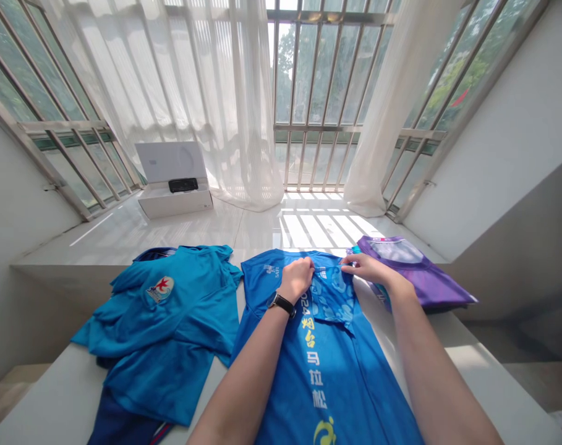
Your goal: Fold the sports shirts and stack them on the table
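A blue printed T-shirt [336, 364] lies flat in front of me, with a column of yellow and white characters down its middle. On its upper right part, a patterned flap of the shirt is folded inward. My left hand [298, 278], with a black-strapped watch [282, 304] on the wrist, pinches the fabric at the flap's inner top corner. At the outer top edge of the flap, my right hand [361, 267] pinches the fabric between thumb and fingers. The fingertips of both hands are partly hidden.
To the left lies a loose pile of teal shirts [169, 327] over dark blue clothing [123, 420]. Folded purple clothing [424, 278] rests at the right. Beyond, an open white box [176, 204] holding a black object stands on the sill [243, 228], before curtains and a barred window.
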`<state>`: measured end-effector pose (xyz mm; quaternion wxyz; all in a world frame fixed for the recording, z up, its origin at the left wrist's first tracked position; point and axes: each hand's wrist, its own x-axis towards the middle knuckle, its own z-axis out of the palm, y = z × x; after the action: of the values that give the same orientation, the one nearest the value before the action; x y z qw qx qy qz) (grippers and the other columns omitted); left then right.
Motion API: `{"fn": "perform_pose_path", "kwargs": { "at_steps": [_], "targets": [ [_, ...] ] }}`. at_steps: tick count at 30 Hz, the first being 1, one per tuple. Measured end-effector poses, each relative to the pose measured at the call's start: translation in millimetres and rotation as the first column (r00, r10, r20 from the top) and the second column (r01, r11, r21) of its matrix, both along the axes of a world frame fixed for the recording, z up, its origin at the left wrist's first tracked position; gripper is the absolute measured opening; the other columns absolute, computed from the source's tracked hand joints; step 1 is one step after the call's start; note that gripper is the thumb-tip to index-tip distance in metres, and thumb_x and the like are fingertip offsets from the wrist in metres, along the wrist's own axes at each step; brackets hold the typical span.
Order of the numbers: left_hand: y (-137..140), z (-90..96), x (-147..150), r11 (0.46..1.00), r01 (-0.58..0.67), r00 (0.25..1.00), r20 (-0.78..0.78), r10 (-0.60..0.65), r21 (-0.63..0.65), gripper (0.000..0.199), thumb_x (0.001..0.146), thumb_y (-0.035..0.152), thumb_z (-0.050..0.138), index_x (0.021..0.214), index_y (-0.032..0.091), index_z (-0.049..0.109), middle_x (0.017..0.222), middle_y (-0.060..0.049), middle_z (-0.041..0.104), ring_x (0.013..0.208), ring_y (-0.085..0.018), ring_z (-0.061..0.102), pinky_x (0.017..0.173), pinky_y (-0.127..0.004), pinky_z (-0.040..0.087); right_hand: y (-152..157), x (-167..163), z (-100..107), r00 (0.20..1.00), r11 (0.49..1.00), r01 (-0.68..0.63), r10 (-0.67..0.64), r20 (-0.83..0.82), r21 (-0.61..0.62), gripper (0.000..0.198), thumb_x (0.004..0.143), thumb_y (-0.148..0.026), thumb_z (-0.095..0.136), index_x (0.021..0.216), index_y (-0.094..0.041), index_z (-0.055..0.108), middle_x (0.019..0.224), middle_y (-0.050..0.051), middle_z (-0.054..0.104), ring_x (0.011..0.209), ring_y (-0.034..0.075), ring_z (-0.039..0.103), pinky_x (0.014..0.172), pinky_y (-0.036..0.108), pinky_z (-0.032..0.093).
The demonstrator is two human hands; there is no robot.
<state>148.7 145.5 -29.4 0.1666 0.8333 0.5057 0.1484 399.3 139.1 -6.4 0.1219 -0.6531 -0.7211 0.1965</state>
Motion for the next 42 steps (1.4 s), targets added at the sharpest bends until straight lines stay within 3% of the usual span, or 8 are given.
{"fn": "perform_pose_path", "kwargs": {
  "at_steps": [6,19,25,28,30,36,39,42],
  "targets": [
    [-1.1,7.3,0.3,0.999,-0.027,1.000,-0.003,0.027,-0.025,0.023,0.104,0.028,0.040,0.118,0.022,0.057,0.108,-0.009,0.074,0.099,-0.022,0.069,0.078,-0.028,0.048,5.9,-12.0,-1.4,0.982,0.985,0.136,-0.148,0.117,0.110,0.021,0.092,-0.037,0.059,0.090,-0.023,0.075,0.085,0.005,0.076,0.080,0.021,0.067,0.069,0.028,0.045],
    [-1.1,3.3,-1.9,0.997,-0.075,0.997,0.011,0.075,-0.005,0.027,0.105,0.027,0.035,0.115,0.023,0.060,0.105,-0.010,0.074,0.095,-0.025,0.070,0.081,-0.034,0.050,1.8,-38.6,-19.4,0.904,0.934,0.263,-0.326,0.277,0.242,0.019,0.093,-0.039,0.061,0.099,-0.026,0.074,0.109,0.007,0.071,0.087,0.021,0.067,0.071,0.029,0.046],
    [0.1,5.2,-3.7,0.996,-0.080,0.995,0.054,0.079,0.028,0.020,0.102,0.026,0.045,0.116,0.022,0.059,0.112,-0.009,0.070,0.099,-0.024,0.068,0.081,-0.030,0.050,-7.8,-50.3,18.5,0.908,0.884,0.239,-0.350,0.230,0.402,0.028,0.097,-0.036,0.053,0.117,-0.023,0.068,0.125,0.012,0.065,0.106,0.027,0.063,0.077,0.032,0.048],
    [2.8,18.9,-13.6,0.995,-0.078,0.996,0.056,0.075,0.055,0.025,0.103,0.024,0.042,0.122,0.023,0.057,0.120,-0.009,0.067,0.105,-0.022,0.066,0.086,-0.029,0.050,-24.0,-63.1,44.0,0.938,0.812,0.185,-0.313,0.146,0.554,0.028,0.100,-0.033,0.048,0.113,-0.021,0.070,0.119,0.012,0.067,0.112,0.029,0.060,0.088,0.035,0.047],
    [6.7,33.5,-26.0,0.993,-0.081,0.996,0.050,0.077,0.083,0.028,0.104,0.024,0.038,0.127,0.025,0.055,0.128,-0.008,0.064,0.111,-0.020,0.063,0.092,-0.028,0.048,-35.4,-72.5,50.6,0.952,0.804,0.156,-0.278,0.130,0.573,0.030,0.101,-0.031,0.043,0.112,-0.020,0.070,0.116,0.013,0.069,0.111,0.028,0.060,0.093,0.035,0.046],
    [16.1,59.6,-78.7,0.993,-0.084,0.992,-0.087,0.091,0.082,0.028,0.102,0.020,0.042,0.118,0.020,0.064,0.123,-0.011,0.067,0.114,-0.023,0.062,0.097,-0.030,0.048,-53.0,-92.2,8.4,0.961,0.948,0.042,-0.125,0.248,0.316,0.031,0.100,-0.030,0.048,0.120,-0.019,0.069,0.125,0.014,0.069,0.116,0.028,0.062,0.097,0.034,0.047],
    [6.1,45.9,-100.7,0.998,-0.030,0.986,-0.161,0.038,0.051,0.027,0.099,0.019,0.047,0.113,0.019,0.069,0.118,-0.012,0.070,0.111,-0.024,0.064,0.097,-0.032,0.049,-55.8,-95.2,-20.6,0.963,0.960,0.007,-0.082,0.257,0.279,0.037,0.100,-0.033,0.049,0.129,-0.016,0.064,0.136,0.015,0.064,0.128,0.027,0.058,0.105,0.034,0.045],
    [-12.0,19.8,-112.6,0.997,0.059,0.981,-0.190,-0.048,0.051,0.033,0.098,0.026,0.052,0.128,0.021,0.066,0.136,-0.010,0.064,0.125,-0.026,0.058,0.109,-0.035,0.042,-56.0,-95.7,-39.6,0.957,0.962,0.012,-0.091,0.277,0.273,0.046,0.102,-0.035,0.041,0.140,-0.012,0.056,0.149,0.018,0.054,0.140,0.030,0.047,0.114,0.040,0.037]
  ]
}}
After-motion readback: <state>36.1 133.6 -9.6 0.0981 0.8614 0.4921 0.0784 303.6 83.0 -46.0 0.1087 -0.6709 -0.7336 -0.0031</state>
